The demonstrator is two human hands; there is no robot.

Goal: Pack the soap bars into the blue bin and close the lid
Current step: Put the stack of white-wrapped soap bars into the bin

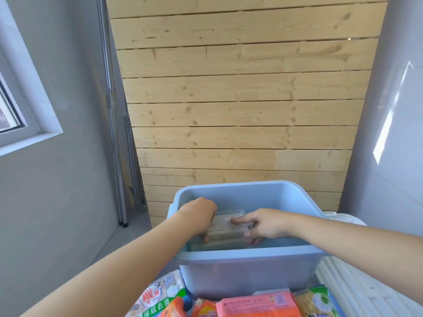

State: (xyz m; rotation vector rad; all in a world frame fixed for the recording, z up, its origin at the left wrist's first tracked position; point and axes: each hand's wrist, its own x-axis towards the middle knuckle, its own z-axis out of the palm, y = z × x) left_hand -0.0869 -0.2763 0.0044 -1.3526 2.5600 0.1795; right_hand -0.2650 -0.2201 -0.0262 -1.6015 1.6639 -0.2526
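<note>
An open blue bin stands in front of me with no lid on it. Both my hands are inside it, gripping one pale soap bar in clear wrap. My left hand clasps its left end and my right hand pinches its right end. Under the held bar lies another pale bar on the bin's floor. Several wrapped soap bars wait at the near edge: a white and green pack, orange ones, a pink one and a yellow and green pack.
A white ribbed lid lies to the right of the bin, partly under my right forearm. A wooden slatted panel rises behind the bin. Grey walls stand on both sides, with a window at the left.
</note>
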